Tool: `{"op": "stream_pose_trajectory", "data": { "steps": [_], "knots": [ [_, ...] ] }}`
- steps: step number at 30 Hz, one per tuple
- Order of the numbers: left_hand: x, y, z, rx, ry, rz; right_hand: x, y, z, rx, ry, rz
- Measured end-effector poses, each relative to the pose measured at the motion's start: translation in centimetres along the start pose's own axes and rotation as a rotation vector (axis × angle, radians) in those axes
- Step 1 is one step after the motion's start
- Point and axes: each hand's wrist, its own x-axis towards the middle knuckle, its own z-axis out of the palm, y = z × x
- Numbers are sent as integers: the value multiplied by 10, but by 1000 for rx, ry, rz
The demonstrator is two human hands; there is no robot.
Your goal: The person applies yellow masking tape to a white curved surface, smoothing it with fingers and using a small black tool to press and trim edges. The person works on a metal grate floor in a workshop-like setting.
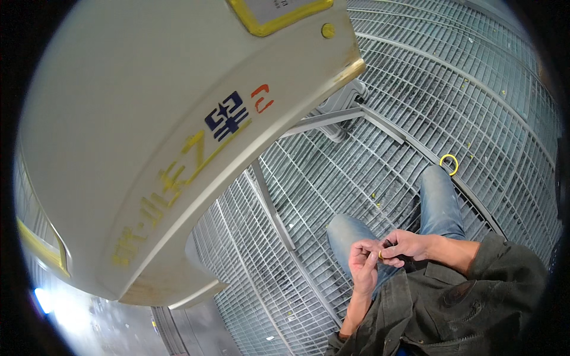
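My left hand (364,266) and my right hand (409,247) meet in front of my lap, with thumbs and fingertips close together. Between them they pinch a small yellow piece (380,254), too small to name surely. A small dark object (390,244) shows at the fingers of my right hand; its kind is unclear. Ahead and to the left rises a large white painted panel (147,89) with a curved lower edge. Blue and red characters are on it, and yellow masking tape (189,155) covers a row of lettering. Neither hand touches the panel.
Metal floor grating (311,191) runs beneath me, dotted with yellow scraps. A thin yellow ring (449,165), apparently a tape roll, stands by my knee (438,187). A grey metal support frame (329,121) stands under the panel. Yellow tape also borders a label (280,11) above.
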Motion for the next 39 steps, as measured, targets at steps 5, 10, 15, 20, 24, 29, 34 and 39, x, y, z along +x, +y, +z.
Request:
{"op": "stream_pose_trajectory", "data": {
  "steps": [5,10,15,20,24,29,34,39],
  "knots": [
    [-2,2,2,25,37,-42,0,1,2,-90,52,-45],
    [-2,0,1,-22,3,-12,1,7,-3,-116,22,-50],
    [-6,1,-1,-6,44,-62,-2,5,2,-82,137,-33],
    [-6,-2,5,266,14,32,-5,6,2,-71,265,-52],
    [-9,-6,2,398,-61,42,-4,6,0,-146,314,-68],
    [-6,8,11,871,26,165,-2,12,-2,-302,421,-133],
    [-3,22,30,1371,31,353,1,10,-1,-564,576,-162],
    [-3,24,34,1556,-17,436,3,13,-2,-868,626,-265]
  ]
}}
